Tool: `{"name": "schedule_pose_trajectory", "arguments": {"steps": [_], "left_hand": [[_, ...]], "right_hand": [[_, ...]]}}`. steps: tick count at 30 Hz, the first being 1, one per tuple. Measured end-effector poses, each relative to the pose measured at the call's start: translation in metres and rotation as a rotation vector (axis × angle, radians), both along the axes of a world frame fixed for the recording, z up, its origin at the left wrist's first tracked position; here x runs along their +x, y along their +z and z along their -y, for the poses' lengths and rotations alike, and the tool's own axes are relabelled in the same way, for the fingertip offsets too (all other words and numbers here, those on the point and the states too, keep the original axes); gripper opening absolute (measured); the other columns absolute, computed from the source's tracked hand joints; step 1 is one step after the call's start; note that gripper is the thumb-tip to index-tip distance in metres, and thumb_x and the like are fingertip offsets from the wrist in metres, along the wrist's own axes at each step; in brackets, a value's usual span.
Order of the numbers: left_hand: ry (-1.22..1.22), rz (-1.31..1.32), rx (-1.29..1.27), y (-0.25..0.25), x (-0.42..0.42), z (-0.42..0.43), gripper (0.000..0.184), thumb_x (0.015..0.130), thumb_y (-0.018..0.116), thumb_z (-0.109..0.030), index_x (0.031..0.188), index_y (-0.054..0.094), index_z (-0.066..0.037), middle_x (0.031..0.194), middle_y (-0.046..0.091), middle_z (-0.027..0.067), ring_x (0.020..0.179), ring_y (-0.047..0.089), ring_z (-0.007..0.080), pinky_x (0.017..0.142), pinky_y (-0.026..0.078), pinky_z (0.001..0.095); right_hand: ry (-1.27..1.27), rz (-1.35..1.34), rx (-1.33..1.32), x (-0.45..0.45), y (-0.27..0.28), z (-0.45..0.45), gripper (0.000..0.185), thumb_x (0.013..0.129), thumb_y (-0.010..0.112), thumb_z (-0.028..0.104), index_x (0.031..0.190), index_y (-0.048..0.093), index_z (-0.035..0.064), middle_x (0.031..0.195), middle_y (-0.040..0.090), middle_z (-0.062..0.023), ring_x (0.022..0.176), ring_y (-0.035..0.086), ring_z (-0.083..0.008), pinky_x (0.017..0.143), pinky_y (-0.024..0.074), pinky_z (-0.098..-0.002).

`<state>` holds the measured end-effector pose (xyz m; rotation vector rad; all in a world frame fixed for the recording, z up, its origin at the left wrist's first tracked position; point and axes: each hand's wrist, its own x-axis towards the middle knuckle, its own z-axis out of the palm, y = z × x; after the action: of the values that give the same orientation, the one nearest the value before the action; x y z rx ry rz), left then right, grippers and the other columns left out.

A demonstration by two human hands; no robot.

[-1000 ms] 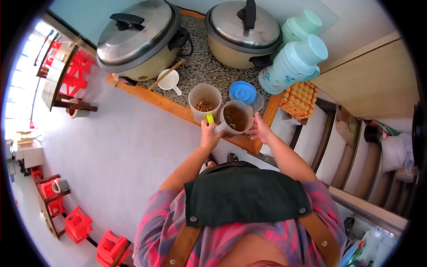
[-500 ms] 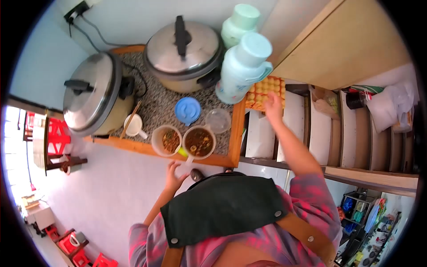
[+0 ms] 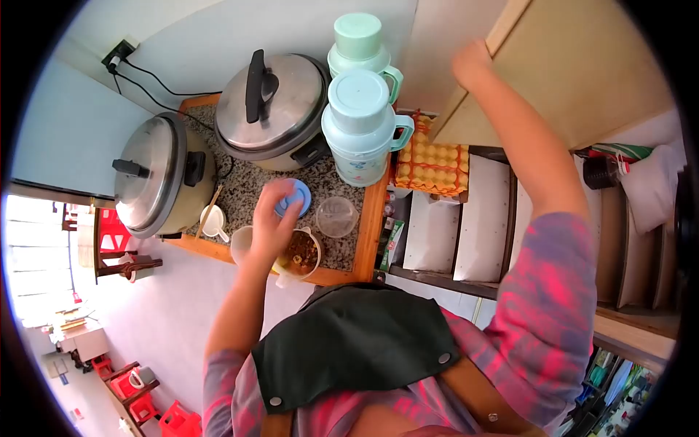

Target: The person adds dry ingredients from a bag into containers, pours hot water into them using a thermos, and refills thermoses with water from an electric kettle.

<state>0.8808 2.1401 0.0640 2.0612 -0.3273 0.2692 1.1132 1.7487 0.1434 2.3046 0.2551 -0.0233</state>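
My left hand [image 3: 272, 222] hovers over the counter beside a round blue lid [image 3: 298, 199], fingers curled and apart, slightly blurred; I cannot tell whether it touches the lid. Below it stand two handled plastic containers: one with dark sauce [image 3: 302, 251] and a paler one [image 3: 240, 245], mostly hidden behind the hand and wrist. A clear round lid [image 3: 337, 217] lies to their right. Up at the right, my right hand [image 3: 472, 64] is closed around the edge of a tan wooden panel [image 3: 575, 73].
Two large cookers [image 3: 273, 98] [image 3: 156, 175] and two thermos flasks [image 3: 360, 127] [image 3: 357, 36] crowd the granite counter [image 3: 247, 156]. A white cup [image 3: 213, 221] with a stick sits left. Stacked egg trays [image 3: 433, 164] adjoin the stairs [image 3: 484, 218]. Red stools [image 3: 178, 419] stand lower left.
My right hand has risen from the egg trays to the wooden panel's edge. My left hand has come up from below the counter to above the containers. The view has shifted slightly.
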Motion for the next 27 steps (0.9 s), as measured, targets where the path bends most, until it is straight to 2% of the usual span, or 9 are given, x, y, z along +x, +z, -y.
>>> {"name": "schedule_pose_trajectory", "arguments": {"steps": [3, 5, 7, 10, 13, 18, 21, 23, 27], "left_hand": [[-0.120, 0.036, 0.029, 0.051, 0.061, 0.053, 0.040, 0.073, 0.071, -0.011, 0.107, 0.051, -0.005, 0.115, 0.050, 0.0146, 0.104, 0.051, 0.0288, 0.089, 0.041, 0.0342], [-0.103, 0.113, 0.182, 0.055, 0.102, 0.076, 0.060, 0.070, 0.074, -0.023, 0.120, 0.046, -0.007, 0.121, 0.049, 0.0119, 0.113, 0.048, 0.0265, 0.093, 0.040, 0.0388], [-0.056, 0.179, 0.276, 0.051, 0.132, 0.096, 0.074, 0.063, 0.078, -0.032, 0.124, 0.044, -0.007, 0.121, 0.047, 0.0178, 0.115, 0.045, 0.0318, 0.095, 0.039, 0.0419], [-0.022, 0.124, 0.387, 0.041, 0.156, 0.111, 0.087, 0.057, 0.080, -0.042, 0.128, 0.042, -0.007, 0.122, 0.045, 0.0234, 0.118, 0.042, 0.0359, 0.096, 0.038, 0.0432], [-0.015, 0.104, 0.395, 0.054, 0.164, 0.116, 0.089, 0.059, 0.078, -0.044, 0.130, 0.040, -0.007, 0.122, 0.046, 0.0227, 0.117, 0.045, 0.0335, 0.097, 0.038, 0.0406], [0.145, 0.186, 0.257, 0.117, 0.138, 0.064, 0.089, 0.063, 0.076, -0.042, 0.132, 0.035, -0.004, 0.116, 0.053, 0.0205, 0.105, 0.054, 0.0291, 0.090, 0.043, 0.0377], [0.249, 0.120, 0.424, 0.079, 0.109, -0.008, 0.084, 0.065, 0.076, -0.037, 0.129, 0.035, -0.001, 0.111, 0.054, 0.0201, 0.102, 0.056, 0.0260, 0.087, 0.046, 0.0388], [0.331, -0.294, 0.188, 0.044, 0.075, -0.020, 0.082, 0.062, 0.077, -0.040, 0.122, 0.040, 0.000, 0.114, 0.052, 0.0225, 0.107, 0.053, 0.0309, 0.091, 0.043, 0.0410], [0.289, -0.368, 0.584, -0.065, 0.035, -0.010, 0.077, 0.060, 0.079, -0.037, 0.114, 0.040, 0.000, 0.111, 0.050, 0.0227, 0.101, 0.053, 0.0335, 0.087, 0.045, 0.0409]], "right_hand": [[-0.009, 0.053, 0.412, -0.046, 0.007, -0.009, 0.021, 0.082, 0.059, 0.024, 0.092, 0.065, 0.0072, 0.095, 0.064, -0.0104, 0.090, 0.060, -0.0276, 0.073, 0.0466, -0.0381], [-0.255, -0.058, 0.990, -0.073, 0.007, -0.032, 0.031, 0.083, 0.057, 0.030, 0.098, 0.065, 0.0041, 0.097, 0.065, -0.0094, 0.091, 0.060, -0.0287, 0.076, 0.0470, -0.0394], [-0.138, 0.075, 1.661, -0.074, -0.065, -0.031, 0.041, 0.084, 0.055, 0.039, 0.098, 0.063, 0.0010, 0.098, 0.065, -0.0122, 0.087, 0.061, -0.0285, 0.077, 0.0467, -0.0393], [-0.261, 0.122, 1.959, -0.061, -0.155, -0.041, 0.050, 0.085, 0.051, 0.047, 0.094, 0.063, -0.0004, 0.095, 0.065, -0.0147, 0.087, 0.061, -0.0257, 0.080, 0.0448, -0.0354], [-0.545, -0.090, 2.113, -0.059, -0.196, -0.056, 0.055, 0.086, 0.048, 0.050, 0.090, 0.063, -0.0028, 0.089, 0.064, -0.0138, 0.084, 0.059, -0.0228, 0.081, 0.0422, -0.0326], [-0.247, -0.468, 2.502, -0.063, -0.263, -0.039, 0.030, 0.087, 0.054, 0.033, 0.083, 0.060, 0.0040, 0.070, 0.054, -0.0005, 0.066, 0.047, -0.0112, 0.063, 0.0381, -0.0274], [-0.269, -0.358, 2.617, -0.095, -0.233, -0.039, 0.018, 0.084, 0.062, 0.023, 0.085, 0.060, 0.0048, 0.069, 0.052, 0.0018, 0.064, 0.046, -0.0084, 0.061, 0.0376, -0.0249], [-0.345, -0.228, 2.780, -0.108, -0.214, -0.047, 0.016, 0.080, 0.066, 0.017, 0.086, 0.061, 0.0035, 0.072, 0.054, 0.0022, 0.065, 0.047, -0.0083, 0.062, 0.0379, -0.0240], [-0.493, -0.090, 2.452, -0.120, -0.154, -0.048, 0.026, 0.075, 0.071, 0.018, 0.093, 0.062, 0.0003, 0.079, 0.058, 0.0009, 0.069, 0.050, -0.0081, 0.063, 0.0385, -0.0231]]}}
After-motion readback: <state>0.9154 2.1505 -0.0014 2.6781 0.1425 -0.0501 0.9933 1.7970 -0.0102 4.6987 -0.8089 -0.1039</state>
